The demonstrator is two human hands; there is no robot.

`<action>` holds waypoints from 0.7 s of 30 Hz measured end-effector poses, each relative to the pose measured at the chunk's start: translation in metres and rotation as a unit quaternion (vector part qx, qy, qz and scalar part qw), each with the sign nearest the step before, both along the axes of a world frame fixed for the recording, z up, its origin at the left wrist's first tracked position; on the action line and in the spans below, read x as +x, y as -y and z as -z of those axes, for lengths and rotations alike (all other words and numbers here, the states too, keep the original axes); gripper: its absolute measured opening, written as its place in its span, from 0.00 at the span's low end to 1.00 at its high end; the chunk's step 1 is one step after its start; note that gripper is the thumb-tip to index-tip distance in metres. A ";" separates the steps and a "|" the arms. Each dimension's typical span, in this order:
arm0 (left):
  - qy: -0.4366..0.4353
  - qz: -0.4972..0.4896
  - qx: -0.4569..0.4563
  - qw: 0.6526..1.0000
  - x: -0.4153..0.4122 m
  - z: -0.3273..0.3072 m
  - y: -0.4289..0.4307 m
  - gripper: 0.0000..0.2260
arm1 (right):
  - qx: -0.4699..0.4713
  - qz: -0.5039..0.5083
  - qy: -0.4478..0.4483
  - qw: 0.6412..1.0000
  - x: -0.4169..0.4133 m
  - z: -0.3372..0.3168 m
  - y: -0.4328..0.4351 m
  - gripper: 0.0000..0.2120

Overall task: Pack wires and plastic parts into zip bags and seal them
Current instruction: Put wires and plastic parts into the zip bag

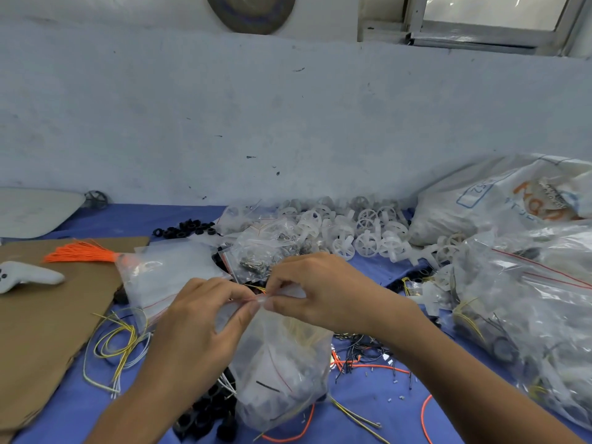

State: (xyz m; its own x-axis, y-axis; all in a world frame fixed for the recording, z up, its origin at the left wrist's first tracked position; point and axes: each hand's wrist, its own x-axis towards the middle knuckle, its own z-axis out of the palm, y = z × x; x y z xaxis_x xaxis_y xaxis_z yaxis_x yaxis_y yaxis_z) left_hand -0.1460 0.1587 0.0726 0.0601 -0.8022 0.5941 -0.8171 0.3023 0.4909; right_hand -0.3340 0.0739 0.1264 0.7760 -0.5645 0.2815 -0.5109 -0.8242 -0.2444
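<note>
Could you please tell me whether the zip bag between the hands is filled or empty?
Filled: the zip bag bulges with yellow wires; left hand and right hand pinch its top.

A single wide-angle view, worn at head height, looks forward and down across the blue-covered bench (144, 219). It sits close to the work. The left hand (198, 318) and right hand (323, 290) fill the lower middle, their forearms entering from the bottom edge and meeting at the clear plastic zip bag (282, 373). The pale blue painted wall (288, 123) stands straight ahead across the upper half, with a grey-framed window (487, 24) in the top right corner. The bench's far edge bows toward the frame's sides.
</note>
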 end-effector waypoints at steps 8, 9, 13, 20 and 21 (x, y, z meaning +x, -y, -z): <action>0.085 -0.012 -0.018 0.996 -0.012 -0.004 -0.002 0.07 | -0.046 -0.015 -0.005 0.999 -0.002 0.003 -0.010 0.08; 0.070 -0.011 -0.016 0.997 -0.011 -0.005 -0.002 0.05 | -0.048 -0.008 -0.004 0.999 -0.005 0.003 -0.010 0.08; 0.073 -0.010 -0.016 0.997 -0.012 -0.006 -0.002 0.03 | -0.062 0.003 0.000 0.998 -0.015 0.003 -0.010 0.06; 0.091 0.002 -0.034 0.995 -0.017 -0.009 0.001 0.08 | -0.047 0.019 0.017 0.999 -0.021 0.002 -0.012 0.06; 0.090 0.006 -0.030 0.996 -0.017 -0.008 0.002 0.10 | -0.045 0.020 0.021 0.999 -0.023 0.001 -0.011 0.06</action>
